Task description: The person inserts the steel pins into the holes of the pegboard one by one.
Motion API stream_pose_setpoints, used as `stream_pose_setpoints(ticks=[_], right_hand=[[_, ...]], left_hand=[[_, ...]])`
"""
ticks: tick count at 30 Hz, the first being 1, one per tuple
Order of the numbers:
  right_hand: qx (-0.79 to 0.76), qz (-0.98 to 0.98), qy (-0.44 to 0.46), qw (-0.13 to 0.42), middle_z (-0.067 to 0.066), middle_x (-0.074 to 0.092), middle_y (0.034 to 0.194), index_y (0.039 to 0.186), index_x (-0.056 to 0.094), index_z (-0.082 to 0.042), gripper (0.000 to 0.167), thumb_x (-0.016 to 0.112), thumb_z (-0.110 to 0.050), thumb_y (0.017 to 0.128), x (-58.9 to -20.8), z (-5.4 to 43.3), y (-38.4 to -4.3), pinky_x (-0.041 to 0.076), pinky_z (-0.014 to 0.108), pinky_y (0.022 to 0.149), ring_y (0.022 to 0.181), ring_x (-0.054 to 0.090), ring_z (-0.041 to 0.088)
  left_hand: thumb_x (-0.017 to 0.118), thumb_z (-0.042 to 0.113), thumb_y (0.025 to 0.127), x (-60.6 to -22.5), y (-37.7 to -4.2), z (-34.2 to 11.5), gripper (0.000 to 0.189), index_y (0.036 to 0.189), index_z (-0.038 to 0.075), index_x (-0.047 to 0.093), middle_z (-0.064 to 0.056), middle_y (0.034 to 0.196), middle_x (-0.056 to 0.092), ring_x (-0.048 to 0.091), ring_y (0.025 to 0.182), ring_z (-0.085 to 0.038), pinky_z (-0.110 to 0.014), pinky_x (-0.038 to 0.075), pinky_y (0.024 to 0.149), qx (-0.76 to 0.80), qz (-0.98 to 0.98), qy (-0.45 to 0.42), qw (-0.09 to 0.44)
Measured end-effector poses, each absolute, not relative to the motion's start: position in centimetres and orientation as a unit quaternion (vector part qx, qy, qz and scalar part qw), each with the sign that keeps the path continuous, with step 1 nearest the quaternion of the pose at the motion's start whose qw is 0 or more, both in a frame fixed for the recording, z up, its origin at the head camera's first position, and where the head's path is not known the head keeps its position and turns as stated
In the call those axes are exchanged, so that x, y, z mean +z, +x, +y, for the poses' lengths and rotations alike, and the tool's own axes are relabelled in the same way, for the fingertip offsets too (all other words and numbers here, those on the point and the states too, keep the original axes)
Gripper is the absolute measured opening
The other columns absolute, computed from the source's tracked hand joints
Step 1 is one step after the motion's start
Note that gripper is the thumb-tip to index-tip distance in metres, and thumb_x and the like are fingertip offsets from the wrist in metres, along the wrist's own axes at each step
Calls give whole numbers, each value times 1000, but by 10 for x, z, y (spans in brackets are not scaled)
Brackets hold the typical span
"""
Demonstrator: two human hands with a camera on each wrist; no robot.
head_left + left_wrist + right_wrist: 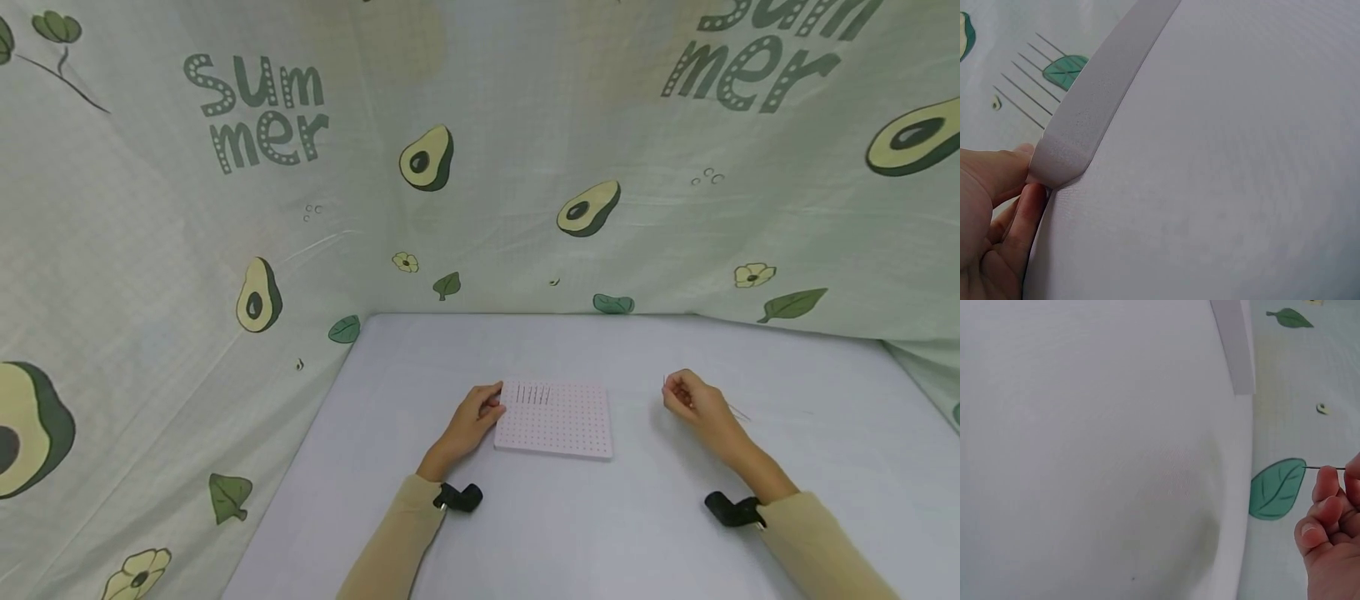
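A flat, pale pink board (562, 429) with a grid of small holes lies on the table between the hands. Several thin metal pins (531, 394) stand in a row near its far left corner; the left wrist view shows them upright from the board (1100, 87). My left hand (472, 417) grips the board's left edge by the corner, thumb and fingers pinching it (1007, 206). Off to the right of the board, my right hand (693, 402) pinches one thin dark pin (1317, 467) between thumb and forefinger, held above the table.
A few loose thin pins (739, 412) lie on the white table (555, 525) just behind the right hand. A printed cloth (495, 92) hangs along the table's back and left side. Each wrist wears a black camera mount (731, 508).
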State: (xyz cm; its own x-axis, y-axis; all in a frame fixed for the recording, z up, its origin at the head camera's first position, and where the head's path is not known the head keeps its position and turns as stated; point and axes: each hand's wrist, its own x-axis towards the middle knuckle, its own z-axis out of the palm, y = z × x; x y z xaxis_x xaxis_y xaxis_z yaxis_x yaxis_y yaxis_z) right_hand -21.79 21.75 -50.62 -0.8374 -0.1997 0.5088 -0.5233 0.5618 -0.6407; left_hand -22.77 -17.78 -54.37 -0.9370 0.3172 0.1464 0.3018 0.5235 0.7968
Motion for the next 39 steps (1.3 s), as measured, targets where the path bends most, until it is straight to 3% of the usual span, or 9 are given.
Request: stream_pose_setpoints(ticks=[30, 39], right_hand=[[482, -830, 243, 141, 3, 66, 80, 94, 58, 0, 6, 61, 6, 94, -499, 149, -244, 44, 18, 59, 71, 55, 6], [503, -824, 243, 95, 8, 67, 84, 97, 58, 2, 4, 61, 4, 95, -500, 131, -242, 45, 20, 62, 74, 55, 11]], left_hand=[[59, 14, 102, -541, -230, -178, 48, 144, -5, 48, -13, 117, 54, 53, 104, -22, -30, 48, 92, 451, 873, 187, -14], [59, 15, 102, -542, -228, -178, 48, 144, -4, 48, -12, 116, 54, 53, 104, -22, -30, 47, 92, 453, 873, 181, -9]])
